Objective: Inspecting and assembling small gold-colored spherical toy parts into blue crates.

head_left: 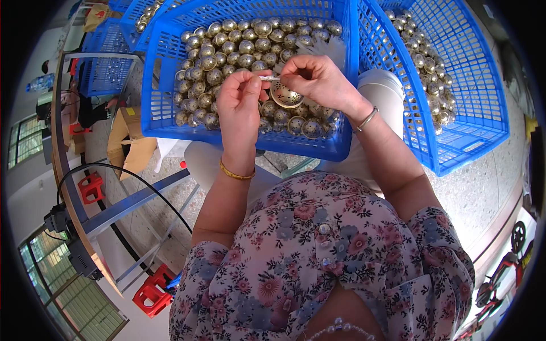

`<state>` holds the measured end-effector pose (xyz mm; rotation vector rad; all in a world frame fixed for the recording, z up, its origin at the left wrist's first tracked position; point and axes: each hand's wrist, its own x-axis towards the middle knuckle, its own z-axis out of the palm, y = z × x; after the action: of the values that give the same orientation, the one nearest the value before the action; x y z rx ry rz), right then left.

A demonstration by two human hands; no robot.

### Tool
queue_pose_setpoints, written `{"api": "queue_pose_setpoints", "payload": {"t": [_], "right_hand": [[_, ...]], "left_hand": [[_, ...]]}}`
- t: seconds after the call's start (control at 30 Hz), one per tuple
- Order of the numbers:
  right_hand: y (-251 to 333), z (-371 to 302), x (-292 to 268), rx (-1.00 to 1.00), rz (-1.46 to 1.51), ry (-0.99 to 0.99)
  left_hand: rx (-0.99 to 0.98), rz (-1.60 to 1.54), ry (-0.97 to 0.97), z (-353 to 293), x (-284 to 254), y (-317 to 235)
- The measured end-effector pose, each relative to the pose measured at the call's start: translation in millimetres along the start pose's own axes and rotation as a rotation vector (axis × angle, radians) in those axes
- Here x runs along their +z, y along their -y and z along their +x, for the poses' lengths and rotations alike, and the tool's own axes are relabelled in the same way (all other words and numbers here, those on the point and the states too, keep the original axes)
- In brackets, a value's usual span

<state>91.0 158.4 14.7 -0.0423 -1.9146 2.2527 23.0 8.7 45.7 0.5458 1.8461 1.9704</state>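
Observation:
Over the blue plastic crate (pixel 250 142), both my hands meet at a perforated, gold-toned metal ball (pixel 286 96) with a rim. My right hand (pixel 324 82) pinches at the ball's upper edge, its fingertips partly hidden behind my knuckles. My left hand (pixel 240 105) has thumb and forefinger closed on a small whitish piece (pixel 266 78) that reaches toward the ball. Whether the piece is joined to the ball I cannot tell. Many similar perforated metal balls (pixel 224 51) fill the crate beneath my hands.
A second blue crate (pixel 466 145) with more balls stands at the right. At the crate's far right lies a whitish glove-like thing (pixel 327 52). A table edge (pixel 71 187) with a black cable runs along the left. Red stools (pixel 152 292) and a cardboard box (pixel 131 136) stand on the floor.

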Motion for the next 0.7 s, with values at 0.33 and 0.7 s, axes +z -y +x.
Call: {"api": "queue_pose_setpoints", "payload": {"t": [0.33,0.7], "right_hand": [[5.5,-1.2,-5.1,-0.03,-0.139,0.119],[51.0,4.4,-19.9,-0.424,-0.67,0.247]], "left_hand": [[0.217,0.434,0.257,-2.3,-4.9,-8.0],[0.603,0.816,0.155,-6.9,-7.9,-22.8]]}}
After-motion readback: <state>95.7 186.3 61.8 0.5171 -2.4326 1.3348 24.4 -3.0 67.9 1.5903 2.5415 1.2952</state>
